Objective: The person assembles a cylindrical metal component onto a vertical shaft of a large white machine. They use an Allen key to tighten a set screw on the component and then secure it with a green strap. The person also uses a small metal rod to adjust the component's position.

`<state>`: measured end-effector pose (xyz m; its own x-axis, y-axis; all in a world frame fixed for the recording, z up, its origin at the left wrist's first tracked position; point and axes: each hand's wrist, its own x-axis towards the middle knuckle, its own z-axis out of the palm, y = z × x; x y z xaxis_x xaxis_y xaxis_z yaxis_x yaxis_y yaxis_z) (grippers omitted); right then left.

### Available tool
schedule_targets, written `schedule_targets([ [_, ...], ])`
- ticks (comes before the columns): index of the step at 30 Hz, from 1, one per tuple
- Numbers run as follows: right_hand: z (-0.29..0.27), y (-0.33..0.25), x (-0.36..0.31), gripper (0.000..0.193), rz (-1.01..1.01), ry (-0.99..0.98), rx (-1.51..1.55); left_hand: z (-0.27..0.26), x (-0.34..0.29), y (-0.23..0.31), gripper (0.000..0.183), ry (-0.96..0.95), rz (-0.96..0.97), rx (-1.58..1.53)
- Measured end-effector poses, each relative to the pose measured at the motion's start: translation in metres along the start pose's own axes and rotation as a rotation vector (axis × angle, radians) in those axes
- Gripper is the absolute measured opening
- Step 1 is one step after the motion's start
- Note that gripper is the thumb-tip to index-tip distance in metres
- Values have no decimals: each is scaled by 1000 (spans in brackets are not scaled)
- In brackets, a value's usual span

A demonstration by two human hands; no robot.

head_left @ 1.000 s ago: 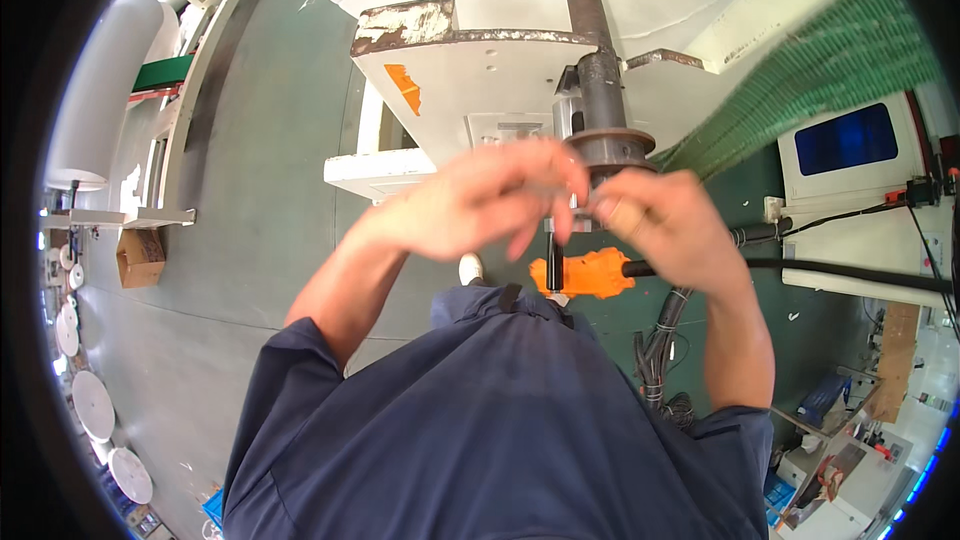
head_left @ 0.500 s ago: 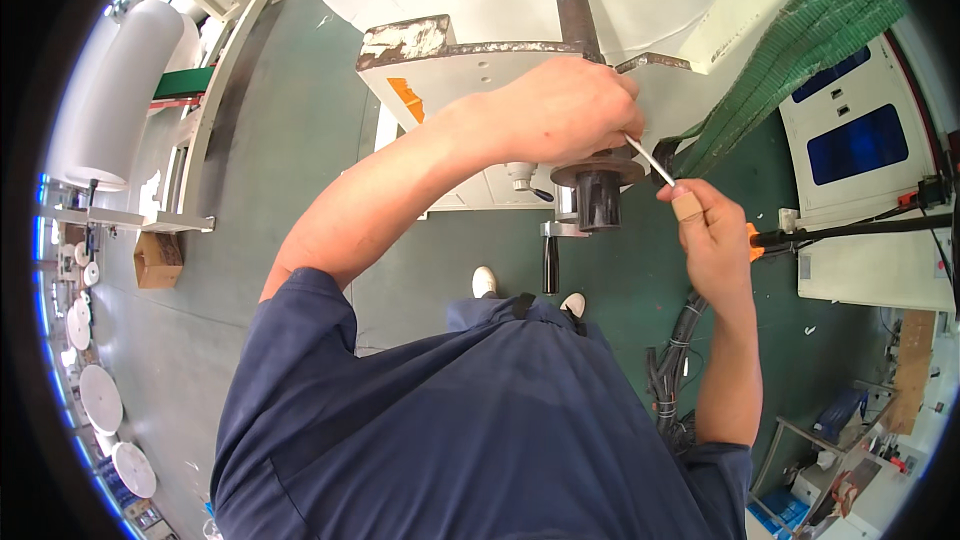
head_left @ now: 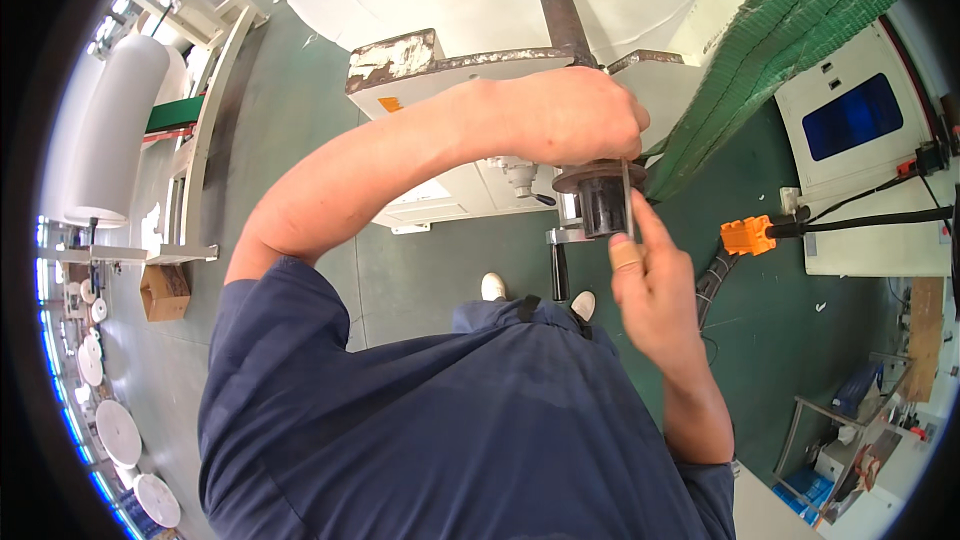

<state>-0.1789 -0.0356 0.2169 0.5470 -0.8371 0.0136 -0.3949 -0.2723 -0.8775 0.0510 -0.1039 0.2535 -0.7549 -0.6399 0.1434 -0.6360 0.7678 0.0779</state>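
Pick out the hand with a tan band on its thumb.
The right hand, lower in view: the tan band sits by the thin metal rod. The left hand, higher up, shows no such band.

Green floor (head_left: 770, 340), cardboard box (head_left: 165, 292), white roll (head_left: 122, 130) by pale frame (head_left: 217, 90) (far left), cabinet (head_left: 860, 258) with blue window (head_left: 853, 118)

rod (head_left: 628, 202): metal, smooth. shaft (head_left: 559, 15): dark metal, dull; lower end glossier. flange (head_left: 572, 181): metal, rusty-looking, rough. crank handle (head_left: 559, 272): black, glossy. bracket (head_left: 393, 55): painted, heavily chipped. sling (head_left: 755, 55): woven webbing, ribbed. connector (head_left: 747, 236): plastic-looking. box (head_left: 168, 294): cardboard, matt. shirt (head_left: 460, 420): cloth, matt. floor (head_left: 320, 160): smooth, faint sheen.
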Motion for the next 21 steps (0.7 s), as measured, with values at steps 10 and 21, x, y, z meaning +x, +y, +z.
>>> schedule_targets([
  [10,41,-13,2,42,-386,264,-337,1,0,-22,14,78,337,47],
  [21,39,-14,3,15,-300,295,-346,17,-15,-29,24,148,217,-169],
])
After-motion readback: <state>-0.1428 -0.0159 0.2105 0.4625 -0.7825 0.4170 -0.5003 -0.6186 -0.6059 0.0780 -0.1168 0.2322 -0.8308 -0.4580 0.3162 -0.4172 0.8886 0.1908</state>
